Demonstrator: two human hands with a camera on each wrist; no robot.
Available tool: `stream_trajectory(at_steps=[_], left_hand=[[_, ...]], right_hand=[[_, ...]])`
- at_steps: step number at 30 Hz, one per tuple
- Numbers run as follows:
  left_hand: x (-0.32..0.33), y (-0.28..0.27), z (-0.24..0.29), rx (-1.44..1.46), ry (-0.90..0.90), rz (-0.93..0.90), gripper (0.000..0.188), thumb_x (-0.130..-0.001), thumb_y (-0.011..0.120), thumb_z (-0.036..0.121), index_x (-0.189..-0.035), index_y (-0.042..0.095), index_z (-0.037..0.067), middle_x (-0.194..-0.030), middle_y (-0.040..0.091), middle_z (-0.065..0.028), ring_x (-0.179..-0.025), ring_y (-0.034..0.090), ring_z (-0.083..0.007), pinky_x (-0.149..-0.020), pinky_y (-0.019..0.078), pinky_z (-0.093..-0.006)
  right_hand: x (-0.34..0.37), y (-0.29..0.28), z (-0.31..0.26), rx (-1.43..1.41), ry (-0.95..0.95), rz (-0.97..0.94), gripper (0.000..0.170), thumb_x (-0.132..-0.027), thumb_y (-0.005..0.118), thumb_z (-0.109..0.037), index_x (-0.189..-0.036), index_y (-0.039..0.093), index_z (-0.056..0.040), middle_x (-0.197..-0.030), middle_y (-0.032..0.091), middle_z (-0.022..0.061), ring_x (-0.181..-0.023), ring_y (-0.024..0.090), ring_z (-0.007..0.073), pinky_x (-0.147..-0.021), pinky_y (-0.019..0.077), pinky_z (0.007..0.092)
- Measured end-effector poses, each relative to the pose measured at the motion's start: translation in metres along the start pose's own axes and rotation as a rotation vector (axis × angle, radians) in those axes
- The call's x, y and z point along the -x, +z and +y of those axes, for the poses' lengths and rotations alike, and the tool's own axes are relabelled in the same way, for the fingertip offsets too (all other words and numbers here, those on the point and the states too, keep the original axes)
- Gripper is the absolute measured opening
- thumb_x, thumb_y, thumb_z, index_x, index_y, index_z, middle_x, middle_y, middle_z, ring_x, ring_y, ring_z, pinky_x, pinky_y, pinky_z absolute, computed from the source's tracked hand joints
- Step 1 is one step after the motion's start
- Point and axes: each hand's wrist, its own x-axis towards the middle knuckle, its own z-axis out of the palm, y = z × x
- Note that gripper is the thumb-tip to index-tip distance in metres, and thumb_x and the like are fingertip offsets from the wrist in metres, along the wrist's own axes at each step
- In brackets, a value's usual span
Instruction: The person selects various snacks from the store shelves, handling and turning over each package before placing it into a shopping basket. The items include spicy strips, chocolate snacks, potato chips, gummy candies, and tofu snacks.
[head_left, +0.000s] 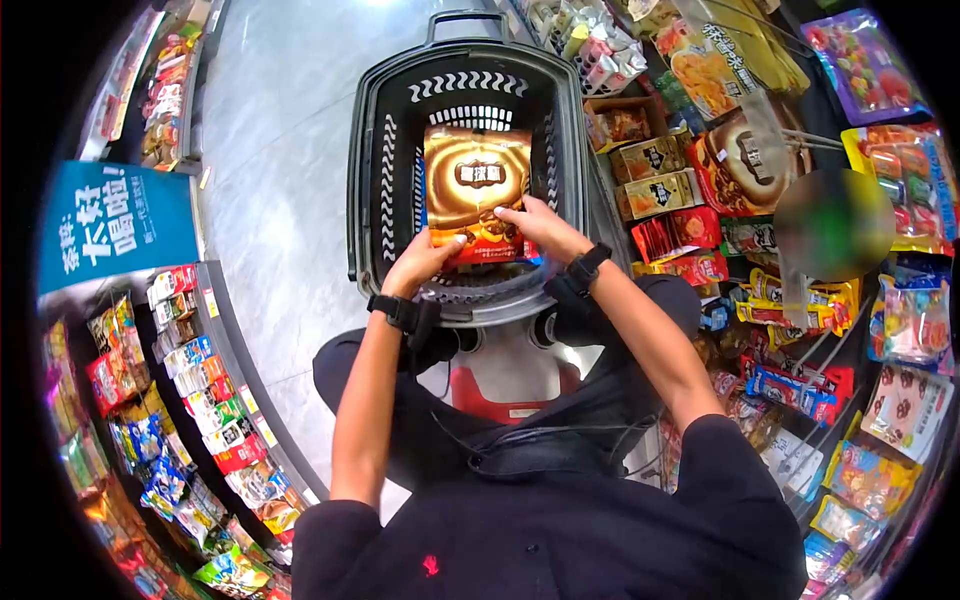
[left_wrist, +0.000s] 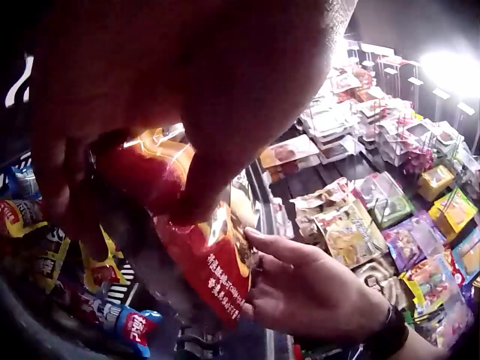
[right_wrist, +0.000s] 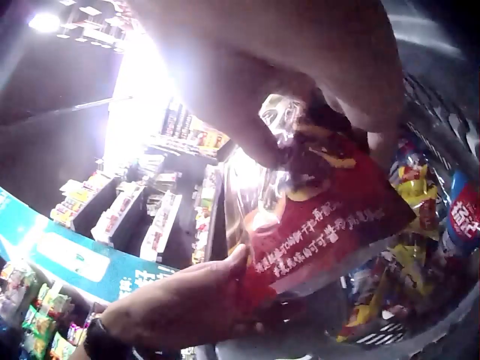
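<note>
Both hands grip a brown, gold and red snack bag (head_left: 478, 185) over a black shopping basket (head_left: 370, 190). My left hand (head_left: 420, 262) pinches its lower left corner, thumb on the front. At the lower right edge my right hand (head_left: 545, 228) holds it the same way, thumb on the printed front. White lettering shows on the bag's red lower part (left_wrist: 214, 277) in the left wrist view. Beneath the bag, several small yellow, red and blue packets lie in the basket, among them a blue packet (left_wrist: 135, 326). The fingers behind the bag are hidden in the head view.
Shelves of bagged snacks stand on the right, with a similar brown bag (head_left: 750, 165) among them. More shelves with packets (head_left: 215, 400) line the left, under a teal sign (head_left: 120, 225). Grey floor (head_left: 280, 130) runs between. A red stool (head_left: 510, 395) is below the person.
</note>
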Motion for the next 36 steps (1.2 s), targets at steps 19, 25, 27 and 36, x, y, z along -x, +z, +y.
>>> stream_trajectory(at_steps=[19,25,27,36], left_hand=[[0.030,0.139,0.227,-0.511,0.662,-0.178,0.061,-0.095,0.062,0.036,-0.135,0.044,-0.008,-0.125,0.059,-0.0232,-0.117,0.058,-0.0272,-0.099,0.0460,-0.0346],[-0.015,0.224,0.258,-0.372,0.639,-0.210,0.057,-0.093,0.064,0.031,-0.132,0.046,-0.007,-0.118,0.063,-0.0158,-0.105,0.060,-0.0218,-0.090,0.0480,-0.0323],[-0.048,0.243,0.247,-0.288,0.661,-0.212,0.058,-0.092,0.066,0.029,-0.133,0.045,-0.006,-0.108,0.064,-0.0114,-0.096,0.060,-0.0189,-0.085,0.0490,-0.0316],[-0.154,0.277,0.201,-0.052,0.659,-0.197,0.051,-0.097,0.059,0.027,-0.134,0.041,-0.003,-0.110,0.063,-0.0139,-0.096,0.060,-0.0188,-0.085,0.0493,-0.0346]], right_hand=[[0.214,-0.125,-0.044,-0.016,-0.734,0.953,0.035,-0.089,0.064,-0.013,-0.122,0.055,-0.0044,-0.115,0.064,0.0113,-0.107,0.062,0.0229,-0.091,0.0499,0.0343],[0.207,-0.194,-0.027,0.135,-0.904,1.159,0.061,-0.086,0.070,-0.018,-0.136,0.040,0.0019,-0.117,0.059,0.0181,-0.109,0.059,0.0271,-0.091,0.0500,0.0373],[0.203,-0.200,-0.046,0.269,-0.786,1.240,0.061,-0.086,0.071,-0.023,-0.134,0.043,0.0033,-0.116,0.059,0.0219,-0.113,0.057,0.0304,-0.093,0.0472,0.0389],[0.188,-0.192,-0.083,0.508,-0.731,1.252,0.020,-0.095,0.058,-0.019,-0.099,0.065,-0.0008,-0.074,0.066,0.0169,-0.063,0.061,0.0311,-0.060,0.0462,0.0384]])
